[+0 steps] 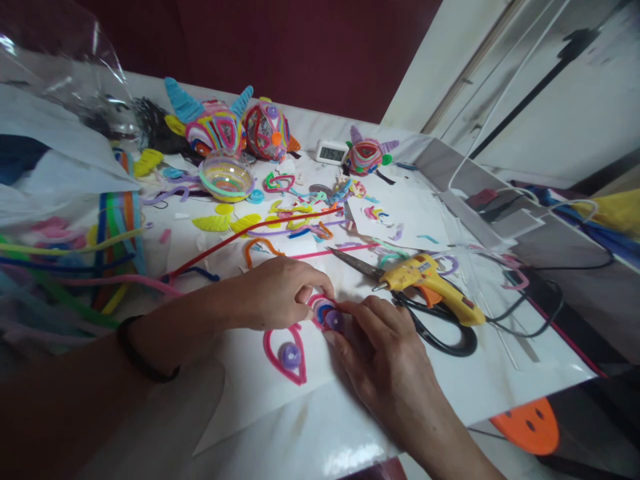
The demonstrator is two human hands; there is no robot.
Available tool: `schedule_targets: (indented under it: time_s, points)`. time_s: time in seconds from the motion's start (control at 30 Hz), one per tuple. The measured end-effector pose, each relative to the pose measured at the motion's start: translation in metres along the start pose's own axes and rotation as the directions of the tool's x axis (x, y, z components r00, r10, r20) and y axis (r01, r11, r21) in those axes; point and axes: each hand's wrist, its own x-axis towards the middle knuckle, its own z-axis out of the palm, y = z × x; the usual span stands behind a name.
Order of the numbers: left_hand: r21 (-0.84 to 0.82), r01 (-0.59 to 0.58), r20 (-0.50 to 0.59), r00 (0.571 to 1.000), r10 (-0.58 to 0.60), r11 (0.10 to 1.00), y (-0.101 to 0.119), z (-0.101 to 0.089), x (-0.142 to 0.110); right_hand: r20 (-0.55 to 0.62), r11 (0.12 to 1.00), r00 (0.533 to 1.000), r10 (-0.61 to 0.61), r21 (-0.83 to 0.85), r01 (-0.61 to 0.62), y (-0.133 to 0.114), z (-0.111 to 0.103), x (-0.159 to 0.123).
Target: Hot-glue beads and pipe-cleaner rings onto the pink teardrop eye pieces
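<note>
My left hand rests on the white table, fingers curled and pinching a small pipe-cleaner coil piece of pink, blue and purple rings. My right hand presses the same piece from the right with thumb and fingertips. Just below lies a pink teardrop loop with a purple coil inside it. A black band circles my left wrist.
A yellow glue gun and black-handled scissors lie right of my hands. Pipe-cleaner scraps, a clear half-sphere bowl, colourful pipe-cleaner balls, a small digital clock and a bag of pipe cleaners fill the table.
</note>
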Motion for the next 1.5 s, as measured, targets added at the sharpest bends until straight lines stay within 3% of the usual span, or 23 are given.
schedule_targets:
  time_s: [0.17, 0.5, 0.93, 1.5]
  points:
    - [0.004, -0.001, 0.003, 1.000, 0.001, 1.000, 0.0002, 0.0006, -0.0001, -0.042, 0.999, 0.998, -0.039, -0.027, 0.037, -0.0008, -0.0007, 0.0000]
    - [-0.001, -0.010, -0.001, 1.000, 0.010, 1.000, -0.0015, 0.0009, -0.0010, -0.005, 0.997, 0.998, -0.059, -0.045, 0.059, -0.0038, -0.0021, 0.0041]
    - [0.023, -0.018, -0.011, 1.000, 0.018, 1.000, -0.0032, 0.0014, -0.0001, -0.014, 0.967, 0.985, -0.169, -0.196, 0.163, -0.0024, -0.0005, 0.0027]
    - [0.012, -0.022, -0.007, 1.000, 0.022, 1.000, -0.0026, 0.0015, 0.0005, -0.039, 0.963, 0.978, -0.205, -0.186, 0.194, -0.0003, 0.0039, -0.0016]
